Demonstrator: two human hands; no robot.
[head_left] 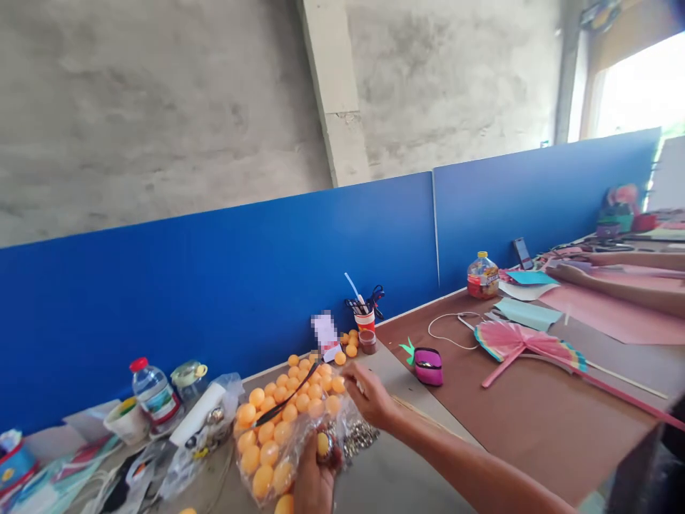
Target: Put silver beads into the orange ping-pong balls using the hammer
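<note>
Low in the middle, my left hand [315, 475] is closed around a small round object [324, 445] with a yellow-orange middle and a dark, shiny rim. My right hand [372, 396] has its fingers curled together at the right edge of the bag; what is in them, if anything, cannot be made out. A clear plastic bag of orange balls [267, 432], the size of table tennis balls, lies left of both hands, with a black strap [286, 400] across it. Between the hands, small shiny metal pieces [361, 437] are heaped on the grey table.
Behind the bag stand a cup of pens [364, 318] and loose orange balls [350, 350]. A water bottle [155, 396] stands left. Rightward are a purple pouch [429, 367], a pink pleated fan [527, 346] and a co-worker's arms [615, 282]. A blue partition [225, 285] runs behind.
</note>
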